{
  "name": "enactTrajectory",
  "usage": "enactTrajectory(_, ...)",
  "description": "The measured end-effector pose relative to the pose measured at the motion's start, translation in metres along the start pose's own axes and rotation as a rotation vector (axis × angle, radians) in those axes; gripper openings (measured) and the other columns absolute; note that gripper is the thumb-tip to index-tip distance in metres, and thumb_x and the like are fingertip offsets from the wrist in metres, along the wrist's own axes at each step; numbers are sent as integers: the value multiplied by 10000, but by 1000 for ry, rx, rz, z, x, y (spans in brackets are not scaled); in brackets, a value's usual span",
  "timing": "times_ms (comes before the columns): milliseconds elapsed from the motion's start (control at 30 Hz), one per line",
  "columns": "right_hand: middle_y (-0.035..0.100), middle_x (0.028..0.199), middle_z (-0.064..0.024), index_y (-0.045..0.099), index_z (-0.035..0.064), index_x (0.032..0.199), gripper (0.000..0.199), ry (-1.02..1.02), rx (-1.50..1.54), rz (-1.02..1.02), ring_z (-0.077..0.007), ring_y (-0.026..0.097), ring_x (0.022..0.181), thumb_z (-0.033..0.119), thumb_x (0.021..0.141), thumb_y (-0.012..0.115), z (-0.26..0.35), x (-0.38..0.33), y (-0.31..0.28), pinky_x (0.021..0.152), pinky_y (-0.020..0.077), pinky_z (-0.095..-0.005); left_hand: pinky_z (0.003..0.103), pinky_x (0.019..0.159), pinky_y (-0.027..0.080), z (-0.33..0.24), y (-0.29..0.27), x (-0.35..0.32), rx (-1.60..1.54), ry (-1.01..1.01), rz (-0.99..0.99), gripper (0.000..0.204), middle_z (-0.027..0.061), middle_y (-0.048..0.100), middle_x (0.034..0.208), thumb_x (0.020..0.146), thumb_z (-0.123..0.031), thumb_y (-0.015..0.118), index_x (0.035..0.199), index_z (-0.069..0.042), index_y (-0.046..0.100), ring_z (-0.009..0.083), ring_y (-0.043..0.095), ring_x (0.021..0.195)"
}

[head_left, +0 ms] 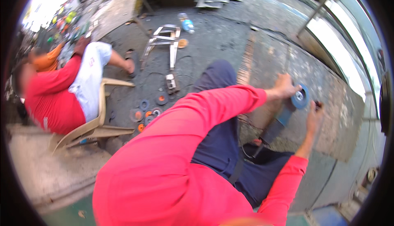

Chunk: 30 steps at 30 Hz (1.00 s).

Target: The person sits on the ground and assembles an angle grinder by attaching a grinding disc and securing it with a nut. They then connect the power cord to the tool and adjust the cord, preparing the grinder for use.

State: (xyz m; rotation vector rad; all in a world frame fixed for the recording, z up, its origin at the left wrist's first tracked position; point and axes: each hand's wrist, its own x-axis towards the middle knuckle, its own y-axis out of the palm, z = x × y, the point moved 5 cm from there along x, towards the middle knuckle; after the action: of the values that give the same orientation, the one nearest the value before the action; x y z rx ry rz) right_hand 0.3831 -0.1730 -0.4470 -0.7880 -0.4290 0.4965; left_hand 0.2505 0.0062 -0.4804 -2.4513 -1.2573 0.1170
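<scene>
An angle grinder (276, 128) with a blue-grey body rests by my lap, its blue round disc (304, 99) facing up at the far end. The disc's centre is silvery. My left hand (284, 87) is closed at the disc's left edge, with the fingers gripping its rim. To the right of the disc is my right hand (314, 117), closed around a small dark thing (318, 105) that I cannot make out. A cord runs from the near end of the grinder beside my leg.
Loose discs (148, 114) lie on the floor to my left, near a metal frame (164, 41) and a bottle (186, 24). Another person (61, 86) in red sits on a plastic chair (101, 121). A worn board (328, 78) lies beneath my hands; a metal-framed structure (340, 18) borders the right.
</scene>
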Motion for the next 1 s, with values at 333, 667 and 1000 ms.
enactTrajectory(333, 535, 1136, -192, 533, 2, 1031, 292, -208, -44, 134, -399, 534, 1090, 75, 808, 706, 71, -20, 8, 902, 436, -438, 357, 645, 504, -3, -8, -4, 6, -190, 267, 476, 182, 686, 690, 804, -415, 700, 855, 58, 728, 186, 671, 666)
enactTrajectory(667, 504, 1223, -200, 535, -7, 978, 302, -195, -95, 127, -403, 507, 1150, 78, 756, 721, 84, -18, 18, 941, 431, -430, 342, 676, 506, -4, -6, -5, -2, -172, 266, 426, 181, 711, 770, 804, -362, 705, 912, 49, 729, 194, 676, 695)
enactTrajectory(1000, 498, 1223, -265, 580, -48, 1016, 311, -251, -97, 90, -444, 512, 1128, 66, 754, 704, 77, -13, 27, 933, 449, -451, 367, 574, 489, 2, 4, -3, -44, -103, 233, 426, 169, 665, 642, 787, -394, 726, 805, 32, 726, 182, 648, 595)
